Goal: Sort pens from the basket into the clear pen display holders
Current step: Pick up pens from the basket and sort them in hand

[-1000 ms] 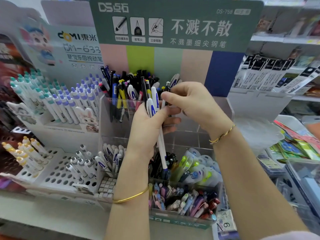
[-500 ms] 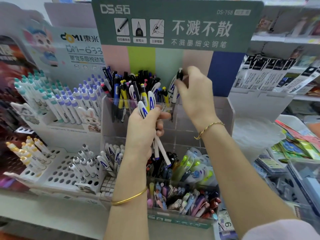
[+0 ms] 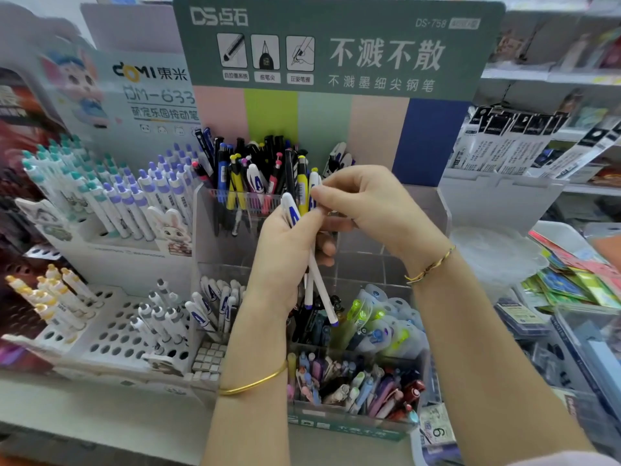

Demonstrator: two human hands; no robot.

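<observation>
A shop shelf (image 3: 84, 425) crowded with stationery displays, with a green header card (image 3: 336, 45) standing at the back. The left hand (image 3: 289, 250) has its fingers curled round a few white pens (image 3: 317, 287), blue-marked caps upward and barrels poking out below the palm. The right hand (image 3: 373, 210), touching it from the right, pinches the upper end of one of those pens between thumb and forefinger, its other fingers loosely bent. Just behind the fingertips is the top compartment of the clear display holder (image 3: 437, 206), packed with upright mixed pens (image 3: 255, 176). Beside the left wrist, a lower compartment holds more of the same white kind. Under the hands lie green highlighters (image 3: 369, 317), and nearer still are pastel pens (image 3: 353, 388). Well to the left stands a white perforated stand (image 3: 114, 334).
</observation>
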